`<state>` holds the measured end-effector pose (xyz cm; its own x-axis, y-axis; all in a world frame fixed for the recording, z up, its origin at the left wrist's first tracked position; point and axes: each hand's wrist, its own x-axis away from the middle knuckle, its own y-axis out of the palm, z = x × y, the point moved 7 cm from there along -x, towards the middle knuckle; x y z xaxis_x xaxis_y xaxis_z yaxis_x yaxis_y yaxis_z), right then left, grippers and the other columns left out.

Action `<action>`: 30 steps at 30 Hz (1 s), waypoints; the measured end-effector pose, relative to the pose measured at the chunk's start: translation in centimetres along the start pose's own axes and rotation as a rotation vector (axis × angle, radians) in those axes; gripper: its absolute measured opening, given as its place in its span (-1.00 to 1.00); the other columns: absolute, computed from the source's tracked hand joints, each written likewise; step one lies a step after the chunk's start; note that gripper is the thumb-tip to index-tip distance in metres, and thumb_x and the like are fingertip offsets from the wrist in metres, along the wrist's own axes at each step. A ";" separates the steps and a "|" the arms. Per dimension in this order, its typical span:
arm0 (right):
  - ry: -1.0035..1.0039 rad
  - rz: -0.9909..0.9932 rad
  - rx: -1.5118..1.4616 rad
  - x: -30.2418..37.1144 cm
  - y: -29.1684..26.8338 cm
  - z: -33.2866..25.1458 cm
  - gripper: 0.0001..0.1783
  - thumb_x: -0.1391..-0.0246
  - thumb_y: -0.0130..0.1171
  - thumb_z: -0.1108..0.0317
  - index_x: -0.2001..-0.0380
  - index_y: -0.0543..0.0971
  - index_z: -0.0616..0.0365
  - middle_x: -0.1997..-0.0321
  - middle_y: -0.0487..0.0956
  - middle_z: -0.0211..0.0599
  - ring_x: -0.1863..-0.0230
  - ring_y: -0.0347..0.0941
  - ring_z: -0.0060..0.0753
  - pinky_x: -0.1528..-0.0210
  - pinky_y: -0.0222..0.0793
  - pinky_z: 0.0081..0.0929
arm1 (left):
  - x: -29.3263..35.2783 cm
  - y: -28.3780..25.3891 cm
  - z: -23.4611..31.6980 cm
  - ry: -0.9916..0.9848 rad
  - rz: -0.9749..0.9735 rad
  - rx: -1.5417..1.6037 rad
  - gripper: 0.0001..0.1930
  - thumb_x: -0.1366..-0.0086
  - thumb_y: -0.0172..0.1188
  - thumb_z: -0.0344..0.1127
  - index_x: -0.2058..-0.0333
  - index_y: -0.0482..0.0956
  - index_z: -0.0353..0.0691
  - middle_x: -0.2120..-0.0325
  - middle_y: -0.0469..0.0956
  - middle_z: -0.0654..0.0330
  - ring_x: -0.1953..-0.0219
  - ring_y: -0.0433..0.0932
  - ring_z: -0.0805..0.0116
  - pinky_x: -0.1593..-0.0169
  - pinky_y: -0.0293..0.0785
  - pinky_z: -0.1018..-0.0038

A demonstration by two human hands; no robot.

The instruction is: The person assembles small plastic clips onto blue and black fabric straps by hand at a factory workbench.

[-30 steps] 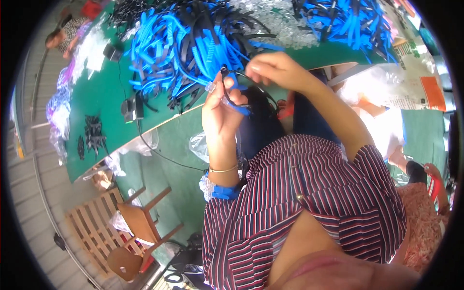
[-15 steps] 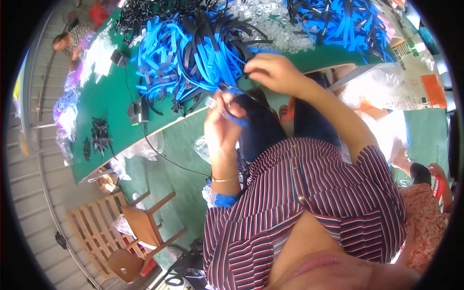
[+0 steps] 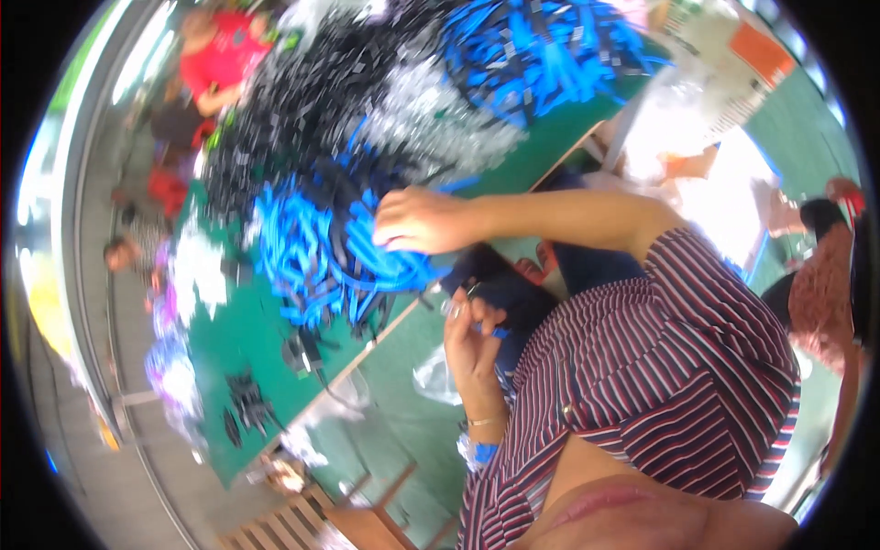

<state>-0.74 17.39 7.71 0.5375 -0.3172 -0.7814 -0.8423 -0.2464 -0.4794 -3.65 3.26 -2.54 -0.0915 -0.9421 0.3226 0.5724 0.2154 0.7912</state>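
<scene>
My right hand (image 3: 426, 220) reaches across to a heap of blue and black straps (image 3: 307, 243) on the green table. Its fingers bend down over the near right side of the heap; motion blurs them, and whether they grip a strap is hidden. My left hand (image 3: 472, 344) is closer to my body, off the table's edge above my lap. Its fingers are pinched, and a bit of a blue strap (image 3: 500, 333) shows among them. The rest of that strap is hidden or blurred.
Small clear plastic parts (image 3: 431, 119) lie beside a black pile (image 3: 293, 110) and a second blue strap heap (image 3: 541, 55). A black device (image 3: 302, 356) with a cable sits near the table edge. A person in red (image 3: 225, 57) is across the table; a wooden chair (image 3: 367, 522) stands below.
The view has swung, bringing a person in red into sight. My right hand has moved left, onto the strap heap. My left hand stays near my lap with the blue strap.
</scene>
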 end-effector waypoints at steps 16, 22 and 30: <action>0.117 0.322 -0.887 -10.7 -12.0 -5.7 -0.89 -0.03 -0.07 0.45 0.36 0.37 0.25 0.57 0.45 -0.35 0.63 0.36 -0.63 0.56 0.26 -0.66 | -4.0 4.4 2.9 0.031 -0.141 0.113 -0.82 -0.29 -0.08 -0.25 0.42 0.30 -0.22 0.73 0.10 0.36 0.67 0.13 0.51 0.37 0.24 0.45; 0.294 0.054 -0.634 -2.9 -14.4 -8.9 -0.79 -0.04 0.04 0.33 0.31 0.46 0.26 0.46 0.49 -0.36 0.43 0.38 -0.62 0.42 0.31 -0.60 | -5.2 5.9 1.8 0.096 -0.217 -0.128 -0.75 -0.29 -0.08 -0.17 0.50 0.24 -0.18 0.73 0.12 0.35 0.70 0.13 0.53 0.37 0.28 0.45; 0.689 0.070 -0.536 12.0 -12.4 -8.3 -0.78 -0.12 -0.13 0.32 0.37 0.44 0.25 0.68 0.46 -0.33 0.66 0.40 -0.57 0.61 0.30 -0.57 | -2.8 9.4 -0.8 0.367 -0.118 -0.469 -0.77 -0.24 0.02 -0.24 0.56 0.29 -0.16 0.74 0.15 0.40 0.69 0.08 0.64 0.55 0.07 0.70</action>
<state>16.53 9.06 7.59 0.5359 -0.7877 -0.3039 -0.8349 -0.5479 -0.0521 2.60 7.72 3.61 0.0629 -0.9978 -0.0194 0.8812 0.0464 0.4704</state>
